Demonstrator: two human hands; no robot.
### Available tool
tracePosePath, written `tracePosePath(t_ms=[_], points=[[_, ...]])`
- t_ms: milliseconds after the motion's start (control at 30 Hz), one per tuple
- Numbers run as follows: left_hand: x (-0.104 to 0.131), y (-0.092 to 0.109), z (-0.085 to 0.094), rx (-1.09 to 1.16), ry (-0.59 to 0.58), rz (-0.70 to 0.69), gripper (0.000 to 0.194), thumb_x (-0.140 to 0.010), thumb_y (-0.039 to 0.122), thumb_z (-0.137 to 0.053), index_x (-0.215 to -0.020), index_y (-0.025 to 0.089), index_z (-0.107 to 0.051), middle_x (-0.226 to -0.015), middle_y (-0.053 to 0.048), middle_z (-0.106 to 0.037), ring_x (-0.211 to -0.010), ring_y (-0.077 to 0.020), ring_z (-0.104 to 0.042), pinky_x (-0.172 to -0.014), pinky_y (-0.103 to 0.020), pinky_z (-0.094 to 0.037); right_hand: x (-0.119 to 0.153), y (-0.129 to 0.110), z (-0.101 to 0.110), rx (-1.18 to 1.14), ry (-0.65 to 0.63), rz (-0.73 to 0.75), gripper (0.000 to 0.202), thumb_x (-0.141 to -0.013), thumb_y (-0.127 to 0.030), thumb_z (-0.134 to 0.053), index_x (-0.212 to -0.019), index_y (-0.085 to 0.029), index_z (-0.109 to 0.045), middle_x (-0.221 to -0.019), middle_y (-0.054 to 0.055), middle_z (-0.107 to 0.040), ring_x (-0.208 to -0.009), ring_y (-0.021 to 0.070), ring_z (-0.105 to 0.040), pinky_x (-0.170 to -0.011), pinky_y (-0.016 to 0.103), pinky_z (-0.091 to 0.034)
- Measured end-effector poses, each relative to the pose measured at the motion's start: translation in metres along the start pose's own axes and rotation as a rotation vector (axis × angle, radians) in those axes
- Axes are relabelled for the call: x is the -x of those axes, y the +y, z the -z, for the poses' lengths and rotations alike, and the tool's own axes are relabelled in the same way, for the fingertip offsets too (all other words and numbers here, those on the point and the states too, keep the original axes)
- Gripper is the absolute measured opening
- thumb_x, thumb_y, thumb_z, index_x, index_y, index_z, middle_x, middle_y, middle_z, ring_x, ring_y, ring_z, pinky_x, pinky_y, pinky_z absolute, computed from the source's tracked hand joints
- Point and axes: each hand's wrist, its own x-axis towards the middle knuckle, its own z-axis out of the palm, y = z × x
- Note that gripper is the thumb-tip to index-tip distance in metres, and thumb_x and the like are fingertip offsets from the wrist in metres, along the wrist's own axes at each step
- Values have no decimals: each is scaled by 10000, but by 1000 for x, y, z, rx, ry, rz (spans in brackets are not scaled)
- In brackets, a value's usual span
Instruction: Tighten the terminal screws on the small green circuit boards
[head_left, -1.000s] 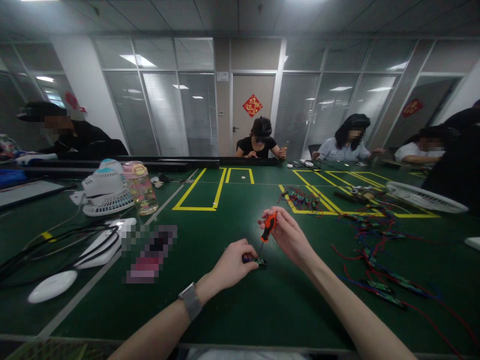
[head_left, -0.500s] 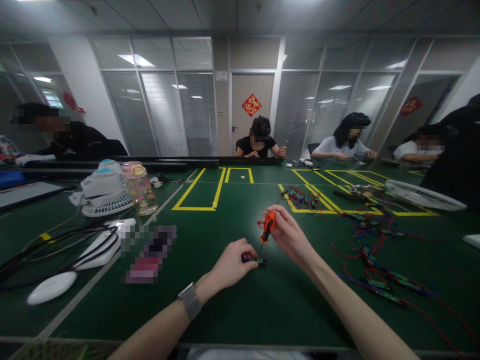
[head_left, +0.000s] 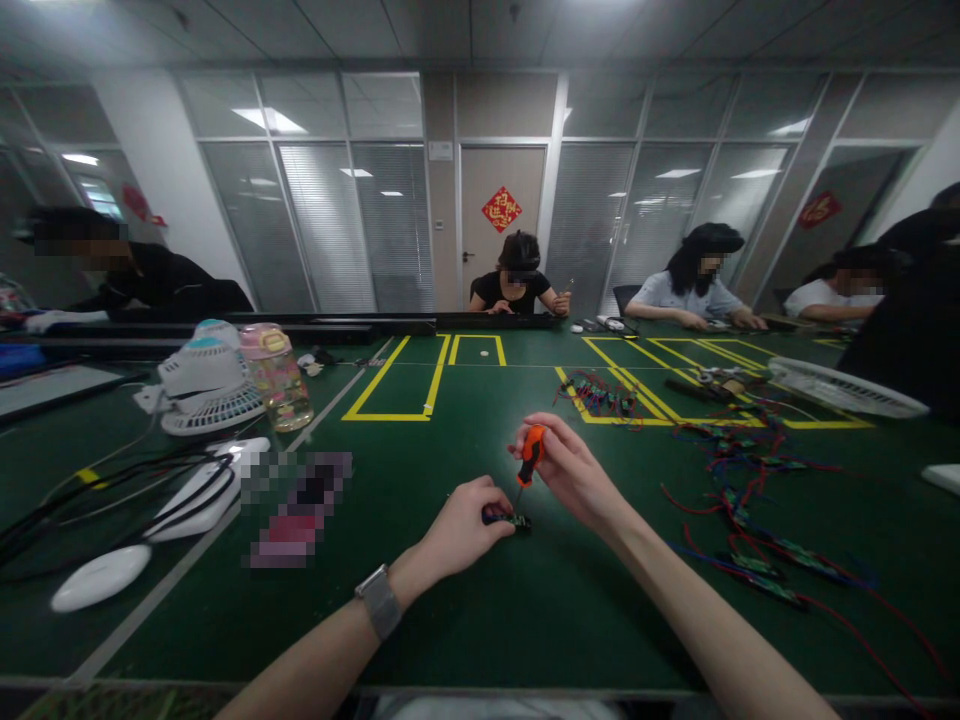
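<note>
My left hand [head_left: 471, 522] pinches a small green circuit board [head_left: 519, 521] by its left end and keeps it on the green table [head_left: 465, 640]. Above the board, my right hand [head_left: 564, 462] is closed around an orange and black screwdriver [head_left: 532, 456]. The screwdriver leans slightly, and its thin shaft points down at the board. Whether the tip touches a screw is too small to tell. Part of the board is hidden by my left fingers.
Several circuit boards with red and blue wires [head_left: 757, 565] lie to the right, with another bunch [head_left: 600, 395] farther back. At left are a water bottle [head_left: 279, 380], a white fan [head_left: 210, 385], black cables and a white power strip [head_left: 210, 490]. Several people sit around the table.
The screwdriver and my right hand have shifted very slightly left. My left hand keeps its pinch on the board. At the back right, a seated person's hands have moved a little.
</note>
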Motion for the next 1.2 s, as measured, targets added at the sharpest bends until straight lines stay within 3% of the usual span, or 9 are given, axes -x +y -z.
tracePosePath(t_ms=[167, 300, 567, 700, 867, 1067, 1200], points=[[0, -1, -1, 34, -4, 5, 79, -747, 185, -673, -820, 170, -698, -915, -29, -603, -792, -149, -577, -709, -255, -445, -1, 0, -2, -43, -2, 1, 156, -851, -389, -629, -893, -241, -657, -859, 14, -620, -780, 152, -569, -860, 354, -463], [0, 1, 0, 23, 0, 5, 82, -746, 178, -667, -821, 167, -699, -896, -29, -599, -788, -150, -577, -709, -257, -448, 0, -3, -3, -8, 13, 27, 148, -783, -370, -709, -795, -227, -673, -902, 11, -587, -832, 150, -551, -927, 352, -449], [0, 3, 2, -10, -13, -3, 79, -754, 212, -674, -818, 175, -703, -895, -31, -601, -788, -156, -566, -711, -261, -447, -2, -2, 0, 33, 47, 27, 171, -837, -387, -646, -938, -250, -663, -842, 11, -626, -782, 157, -591, -772, 298, -484], [0, 2, 1, 2, -4, -2, 83, -754, 214, -684, -825, 178, -706, -896, -29, -602, -779, -152, -570, -704, -257, -442, -3, -1, -1, -33, 25, 17, 153, -859, -390, -617, -899, -247, -650, -834, 5, -628, -745, 147, -590, -838, 337, -481], [-1, 1, 0, -21, -3, -17, 97, -751, 181, -668, -836, 179, -715, -879, -26, -606, -758, -148, -568, -683, -250, -438, -2, -1, -1, -14, 60, 33, 160, -772, -384, -717, -797, -236, -661, -898, 4, -598, -819, 152, -572, -924, 362, -457], [-1, -2, -1, -2, 0, -18, 92, -753, 202, -678, -835, 177, -712, -888, -26, -598, -761, -145, -572, -684, -247, -441, -2, -1, 2, 34, 61, 10, 181, -827, -383, -658, -950, -251, -668, -865, 15, -620, -818, 166, -590, -833, 325, -480], [0, -1, 0, -6, 2, -15, 87, -749, 203, -687, -830, 177, -710, -875, -18, -584, -749, -138, -567, -681, -242, -436, -2, 0, -1, -19, 17, 4, 144, -866, -375, -610, -949, -263, -646, -849, 3, -634, -726, 145, -593, -816, 334, -475]])
